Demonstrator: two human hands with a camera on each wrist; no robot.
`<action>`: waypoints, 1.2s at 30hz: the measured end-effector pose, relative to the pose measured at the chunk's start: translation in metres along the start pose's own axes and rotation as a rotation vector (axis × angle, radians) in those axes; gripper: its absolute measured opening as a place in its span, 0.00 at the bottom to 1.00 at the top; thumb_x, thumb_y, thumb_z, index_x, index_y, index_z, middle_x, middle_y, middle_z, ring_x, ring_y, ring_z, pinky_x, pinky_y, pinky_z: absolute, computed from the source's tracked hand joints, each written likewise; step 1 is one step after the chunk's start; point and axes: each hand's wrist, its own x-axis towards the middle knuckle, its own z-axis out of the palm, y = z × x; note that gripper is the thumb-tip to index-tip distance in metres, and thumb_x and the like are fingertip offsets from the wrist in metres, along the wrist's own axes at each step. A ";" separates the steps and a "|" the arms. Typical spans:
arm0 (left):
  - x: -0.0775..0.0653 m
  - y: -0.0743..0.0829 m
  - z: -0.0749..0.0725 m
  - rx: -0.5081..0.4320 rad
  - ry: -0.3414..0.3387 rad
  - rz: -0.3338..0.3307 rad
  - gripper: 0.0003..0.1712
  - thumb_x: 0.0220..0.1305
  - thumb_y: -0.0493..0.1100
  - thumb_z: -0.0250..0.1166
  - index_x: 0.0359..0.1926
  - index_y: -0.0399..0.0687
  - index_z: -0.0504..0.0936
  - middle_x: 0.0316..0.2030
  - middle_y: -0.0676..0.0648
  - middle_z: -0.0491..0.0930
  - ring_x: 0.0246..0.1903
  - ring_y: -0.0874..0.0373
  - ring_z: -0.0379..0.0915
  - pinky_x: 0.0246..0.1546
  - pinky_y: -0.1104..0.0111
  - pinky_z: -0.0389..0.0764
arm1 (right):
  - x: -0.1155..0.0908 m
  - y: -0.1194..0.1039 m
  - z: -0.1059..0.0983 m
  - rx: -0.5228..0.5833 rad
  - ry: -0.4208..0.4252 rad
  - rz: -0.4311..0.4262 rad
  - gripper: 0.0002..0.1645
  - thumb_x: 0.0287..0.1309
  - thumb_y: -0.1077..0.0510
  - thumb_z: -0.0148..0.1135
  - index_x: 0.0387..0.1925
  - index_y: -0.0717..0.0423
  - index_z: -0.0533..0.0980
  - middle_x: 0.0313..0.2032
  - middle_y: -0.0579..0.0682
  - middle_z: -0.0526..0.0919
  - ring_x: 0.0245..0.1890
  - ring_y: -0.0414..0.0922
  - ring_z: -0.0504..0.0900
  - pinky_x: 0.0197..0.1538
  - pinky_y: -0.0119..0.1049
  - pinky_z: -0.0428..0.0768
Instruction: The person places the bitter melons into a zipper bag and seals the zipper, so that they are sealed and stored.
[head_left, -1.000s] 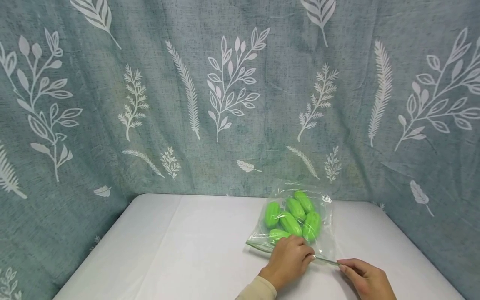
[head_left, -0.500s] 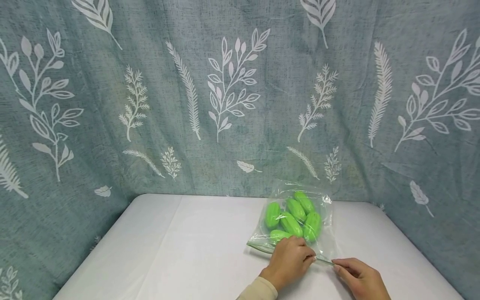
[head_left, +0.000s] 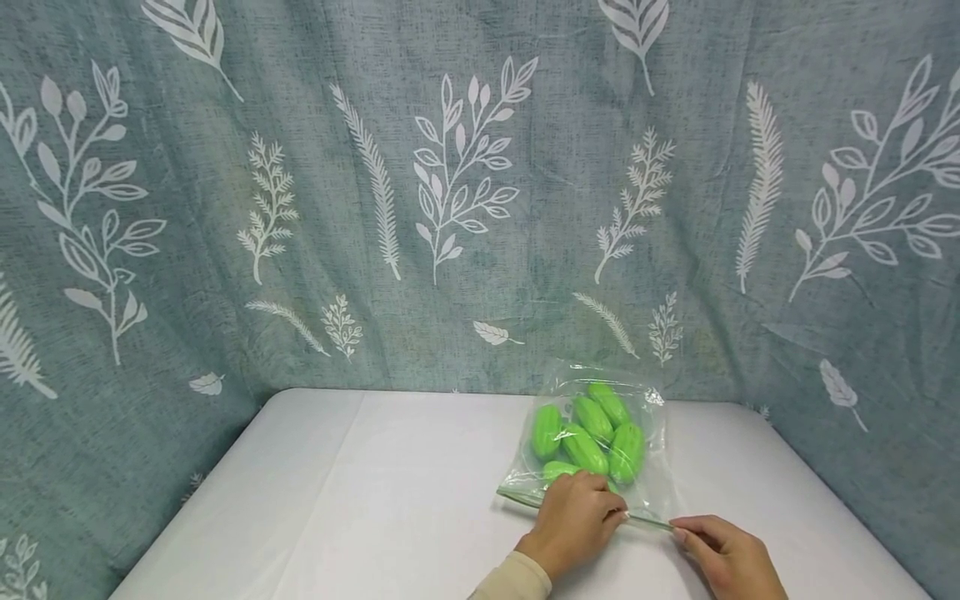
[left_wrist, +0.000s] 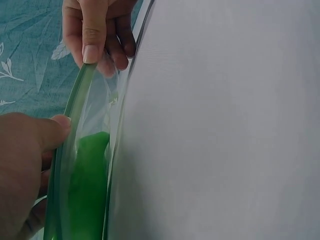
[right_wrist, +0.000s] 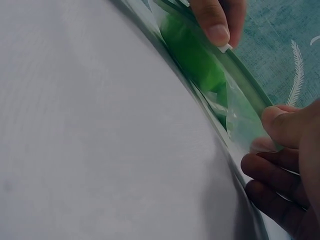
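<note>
A clear zip bag with a green zip strip lies at the right of the table, its strip edge towards me. Inside are several bright green, ridged, oblong pieces that look like small cucumbers. My left hand pinches the strip near its middle, covering part of the lowest piece. At the strip's right end, my right hand holds the corner between thumb and fingers. In the right wrist view a small white piece shows at the left thumb's tip. Whether the strip is sealed there I cannot tell.
The table has a white cover and rounded far corners. A blue-green curtain with white leaf prints hangs behind it and along both sides. The bag's far edge reaches close to the back of the table.
The right hand slid slightly left along the strip, then slightly back right. The bag's left corner has shifted a little to the right. The left hand has stayed nearly in place.
</note>
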 end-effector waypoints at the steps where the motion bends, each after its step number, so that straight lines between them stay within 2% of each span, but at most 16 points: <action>1: -0.001 -0.001 0.000 -0.004 0.002 0.000 0.04 0.58 0.57 0.73 0.34 0.71 0.91 0.29 0.66 0.79 0.30 0.71 0.72 0.29 0.79 0.65 | 0.000 0.000 -0.001 -0.003 -0.001 0.004 0.10 0.61 0.57 0.69 0.44 0.53 0.86 0.36 0.45 0.87 0.31 0.36 0.80 0.33 0.29 0.79; 8: -0.003 -0.008 -0.005 -0.021 0.002 -0.008 0.03 0.57 0.55 0.74 0.33 0.70 0.91 0.28 0.66 0.79 0.29 0.71 0.71 0.28 0.79 0.62 | 0.002 0.000 -0.003 -0.001 -0.028 0.037 0.12 0.62 0.55 0.67 0.45 0.55 0.86 0.36 0.46 0.87 0.31 0.38 0.81 0.33 0.30 0.79; 13: -0.006 -0.014 -0.009 -0.015 -0.019 -0.013 0.03 0.58 0.55 0.73 0.34 0.70 0.91 0.28 0.66 0.78 0.29 0.71 0.72 0.28 0.79 0.65 | 0.003 0.001 -0.003 -0.014 -0.033 0.061 0.13 0.62 0.53 0.68 0.44 0.56 0.86 0.37 0.48 0.87 0.33 0.40 0.82 0.33 0.31 0.79; 31: -0.018 -0.035 -0.016 -0.058 -0.041 -0.036 0.04 0.60 0.55 0.72 0.36 0.67 0.91 0.29 0.65 0.78 0.29 0.71 0.70 0.27 0.79 0.64 | 0.003 0.005 -0.002 0.005 -0.008 0.055 0.12 0.61 0.55 0.69 0.43 0.57 0.86 0.35 0.48 0.87 0.31 0.38 0.82 0.32 0.29 0.79; 36: -0.021 -0.041 -0.019 -0.101 -0.062 -0.047 0.04 0.61 0.53 0.72 0.37 0.65 0.91 0.29 0.65 0.79 0.28 0.72 0.68 0.26 0.80 0.62 | 0.003 0.005 -0.002 0.004 -0.004 0.069 0.12 0.61 0.55 0.69 0.43 0.57 0.86 0.35 0.48 0.87 0.31 0.39 0.82 0.31 0.30 0.79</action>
